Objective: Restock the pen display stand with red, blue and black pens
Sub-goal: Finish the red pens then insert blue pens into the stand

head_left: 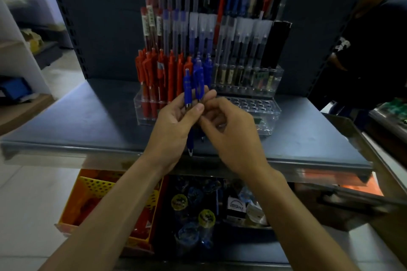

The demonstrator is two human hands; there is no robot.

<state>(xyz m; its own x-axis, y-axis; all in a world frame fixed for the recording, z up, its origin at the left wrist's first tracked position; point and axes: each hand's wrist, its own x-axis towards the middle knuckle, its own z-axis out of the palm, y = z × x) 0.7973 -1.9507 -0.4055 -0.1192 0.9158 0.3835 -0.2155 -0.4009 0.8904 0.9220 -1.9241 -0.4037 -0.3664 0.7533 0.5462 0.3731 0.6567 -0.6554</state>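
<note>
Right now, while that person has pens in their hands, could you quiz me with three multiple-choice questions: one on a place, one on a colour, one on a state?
1. Where in the clear stand's front row do the red pens stand?
A) left end B) right end C) nowhere
2. What colour are the held pens in the left hand?
A) black B) blue C) red
3. The front row's right-end holes are:
A) full of pens B) taped over C) empty

Answers:
1 A: the red barrels crowd the left end.
2 B: blue barrels stick up from its fingers, and the right hand pinches at them.
3 C: the holes show open and bare.
</note>
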